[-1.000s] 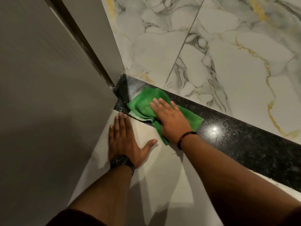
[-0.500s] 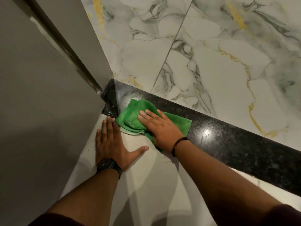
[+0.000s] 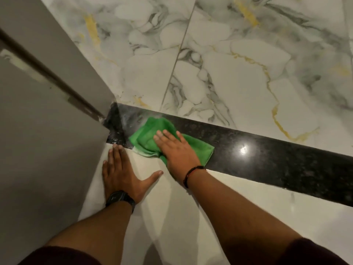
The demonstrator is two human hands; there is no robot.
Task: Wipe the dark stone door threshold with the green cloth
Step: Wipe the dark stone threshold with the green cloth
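The dark stone threshold (image 3: 271, 161) runs as a black speckled strip from the door frame at the left down to the right edge. A crumpled green cloth (image 3: 147, 137) lies on its left part, a little right of the frame corner. My right hand (image 3: 177, 150) lies flat on the cloth, fingers together, pressing it onto the stone. My left hand (image 3: 122, 173) rests palm down with fingers spread on the pale floor tile, just in front of the threshold's left end, holding nothing.
A grey wall and door frame (image 3: 57, 92) fill the left side, with a dark vertical gap in the frame. White marble tiles with grey and gold veins (image 3: 238, 64) lie beyond the threshold. Plain pale tile (image 3: 172, 217) lies on my side.
My right hand and the cloth have slid slightly to the right along the threshold, uncovering more dusty stone near the frame. My left hand has stayed planted on the tile.
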